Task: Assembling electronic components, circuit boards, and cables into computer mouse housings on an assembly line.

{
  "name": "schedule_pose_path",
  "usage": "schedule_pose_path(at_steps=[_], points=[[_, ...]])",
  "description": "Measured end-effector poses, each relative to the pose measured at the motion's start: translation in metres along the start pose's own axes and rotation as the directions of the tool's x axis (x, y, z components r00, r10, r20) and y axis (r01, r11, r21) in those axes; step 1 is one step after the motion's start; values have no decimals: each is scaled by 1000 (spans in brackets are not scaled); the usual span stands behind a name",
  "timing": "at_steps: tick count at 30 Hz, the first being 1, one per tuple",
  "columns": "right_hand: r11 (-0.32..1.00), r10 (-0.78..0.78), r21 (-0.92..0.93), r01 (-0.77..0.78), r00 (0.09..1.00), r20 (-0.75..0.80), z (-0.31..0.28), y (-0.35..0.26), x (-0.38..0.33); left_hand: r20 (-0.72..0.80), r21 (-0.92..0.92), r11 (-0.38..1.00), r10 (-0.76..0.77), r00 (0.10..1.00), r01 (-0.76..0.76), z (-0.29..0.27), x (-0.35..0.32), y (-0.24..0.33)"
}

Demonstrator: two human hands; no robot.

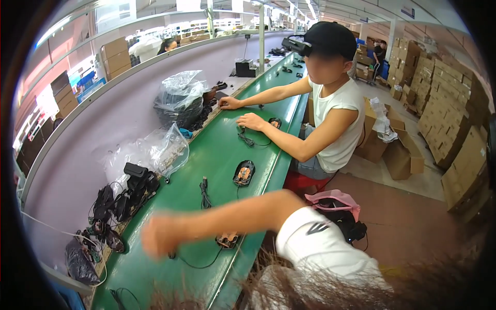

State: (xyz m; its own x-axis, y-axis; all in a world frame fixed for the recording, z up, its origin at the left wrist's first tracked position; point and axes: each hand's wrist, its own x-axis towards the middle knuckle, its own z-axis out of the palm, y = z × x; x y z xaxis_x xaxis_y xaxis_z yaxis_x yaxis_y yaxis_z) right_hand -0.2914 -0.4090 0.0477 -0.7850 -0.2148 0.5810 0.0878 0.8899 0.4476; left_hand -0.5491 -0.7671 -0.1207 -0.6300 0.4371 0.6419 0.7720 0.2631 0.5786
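My right hand reaches leftward over the green conveyor belt, smeared by motion, so its fingers cannot be read. Just beside and partly behind my forearm lies an open black computer mouse with orange-brown parts inside. Its dark cable curves over the belt toward a small black piece close to my hand. Farther up the belt rests another opened mouse, next to a bundled cable with a plug. My left hand is out of the picture.
Black parts and cables pile along the belt's left ledge, beside clear plastic bags. A co-worker sits at the belt's right side, one hand near a mouse. Cardboard boxes are stacked at the right; a pink-lined bag is nearer.
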Motion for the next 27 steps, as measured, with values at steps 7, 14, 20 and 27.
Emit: schedule_pose_path(at_steps=[7, 14, 20, 27], points=[[786, 435, -348, -511, 857, -277, -156, 197, -142, 34, -104, 994, -21, 999, 24, 32, 0, 4], [179, 940, 660, -730, -70, -333, -89, 217, -226, 69, -63, 997, -40, 997, 44, -5, -3, 2], [-167, 761, 954, 248, -583, 285, -55, 233, -306, 45, -25, 997, -78, 996, 79, -29, -5, 7], [-335, 721, 942, -1, -644, 255, -18, 237, -301, 26, -19, 993, -114, 993, 114, -33, -6, 11]])
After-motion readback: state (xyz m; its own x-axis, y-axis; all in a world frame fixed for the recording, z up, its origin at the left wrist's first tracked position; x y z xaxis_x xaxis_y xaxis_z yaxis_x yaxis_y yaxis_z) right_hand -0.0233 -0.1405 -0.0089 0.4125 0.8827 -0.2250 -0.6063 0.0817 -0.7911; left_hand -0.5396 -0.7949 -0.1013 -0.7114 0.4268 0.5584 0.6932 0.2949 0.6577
